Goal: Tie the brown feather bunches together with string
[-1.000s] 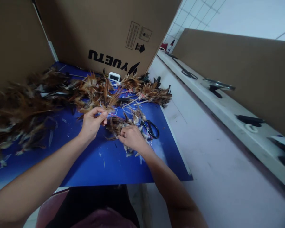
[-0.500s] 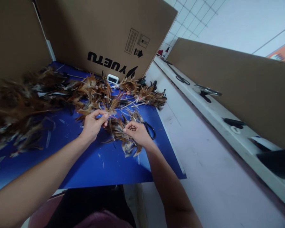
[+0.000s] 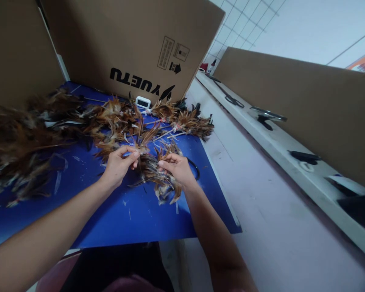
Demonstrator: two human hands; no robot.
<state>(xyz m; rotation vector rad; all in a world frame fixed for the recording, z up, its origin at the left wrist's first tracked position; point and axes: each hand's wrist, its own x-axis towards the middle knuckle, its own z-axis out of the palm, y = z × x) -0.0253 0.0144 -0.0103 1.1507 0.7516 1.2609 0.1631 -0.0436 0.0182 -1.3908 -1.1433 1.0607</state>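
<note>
Our left hand (image 3: 120, 165) pinches a brown feather tuft (image 3: 144, 140), thumb against forefinger; our right hand (image 3: 175, 166), just apart from it, pinches feathers (image 3: 163, 154) above a mottled feather pile (image 3: 152, 172). Beyond: more brown feathers on blue sheet (image 3: 133, 219), small white-framed display (image 3: 143, 102), upright cardboard.

Matt cardboard box (image 3: 87, 44), smooth blue tabletop (image 3: 158, 227), wispy feathers (image 3: 112, 125)

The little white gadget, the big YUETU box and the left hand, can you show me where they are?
White gadget (image 3: 143, 103): head view, on its dark screen.
YUETU box (image 3: 124, 40): head view, on its plain brown side.
Left hand (image 3: 117, 166): head view, on the back of it.
</note>
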